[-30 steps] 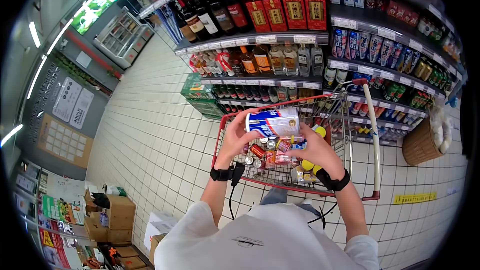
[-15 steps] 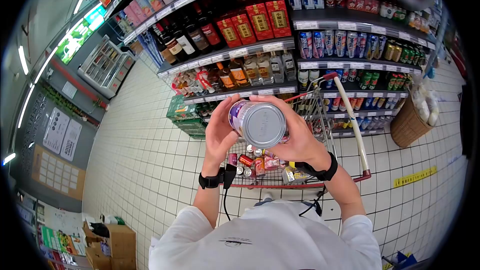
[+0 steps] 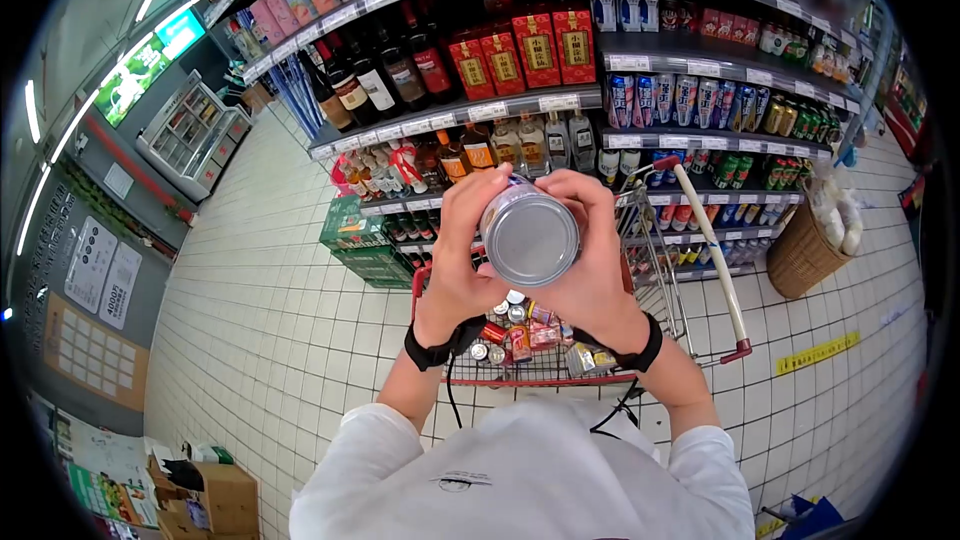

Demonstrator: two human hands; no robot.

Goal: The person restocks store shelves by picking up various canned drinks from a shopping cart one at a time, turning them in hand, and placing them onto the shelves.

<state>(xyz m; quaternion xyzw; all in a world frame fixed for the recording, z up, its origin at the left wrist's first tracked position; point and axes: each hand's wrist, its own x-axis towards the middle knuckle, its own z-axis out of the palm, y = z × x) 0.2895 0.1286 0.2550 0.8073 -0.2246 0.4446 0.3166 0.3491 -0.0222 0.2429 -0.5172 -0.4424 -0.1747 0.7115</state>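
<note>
Between my two hands is a tin can (image 3: 531,236), its plain silver end turned up toward me and a strip of purplish label showing at its far side. My left hand (image 3: 462,250) wraps the can's left side with curled fingers. On the opposite side my right hand (image 3: 598,265) grips it, fingers bent over the far edge. Most of the label is hidden by the hands and the tilt. Below them stands a shopping cart (image 3: 705,250), with several drink cans and packages (image 3: 520,342) lying in its basket.
Shelves (image 3: 470,115) of bottles, red boxes and cans stand ahead. Green cartons (image 3: 365,245) sit at their left end. To the right is a wicker basket (image 3: 805,250) with bagged goods. Cardboard boxes (image 3: 225,495) lie at lower left, and a freezer cabinet (image 3: 195,135) stands far left.
The can has turned in my hands, so its end faces me more squarely and less label shows. My left hand has shifted round its side. The view has moved slightly.
</note>
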